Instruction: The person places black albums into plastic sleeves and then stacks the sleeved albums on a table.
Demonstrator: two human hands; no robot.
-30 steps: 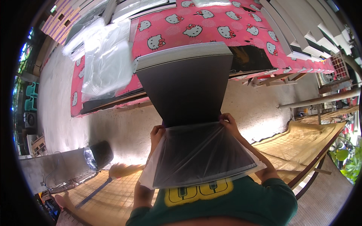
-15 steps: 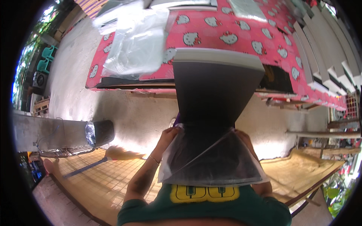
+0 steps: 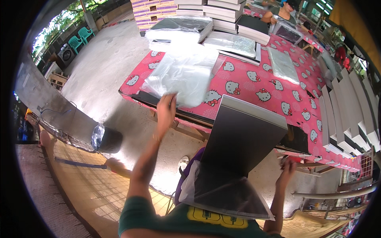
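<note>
A thick black-covered book (image 3: 244,135) with a pale page edge stands tilted between my lap and the table's near edge. Clear plastic (image 3: 226,198) covers its lower end and spreads over my lap. My left hand (image 3: 166,109) is stretched out to the near edge of a pile of clear plastic bags (image 3: 180,77) on the table; its fingers look extended and a little blurred, and contact with the bags is unclear. To the right of the book, apart from it, hangs my right hand (image 3: 288,168) with bent fingers; whether they hold anything cannot be made out.
The pink patterned tablecloth (image 3: 254,81) covers the table. Thick books (image 3: 351,115) stand in a row at right, and more book stacks (image 3: 224,18) rise at the back. A co-worker (image 3: 283,14) is at the far side. A broom (image 3: 115,164) lies at left beside a bench (image 3: 75,107).
Both hands have let go of the plastic around the book. My left hand has moved forward to the bag pile; my right has moved out to the right. The view has tilted up.
</note>
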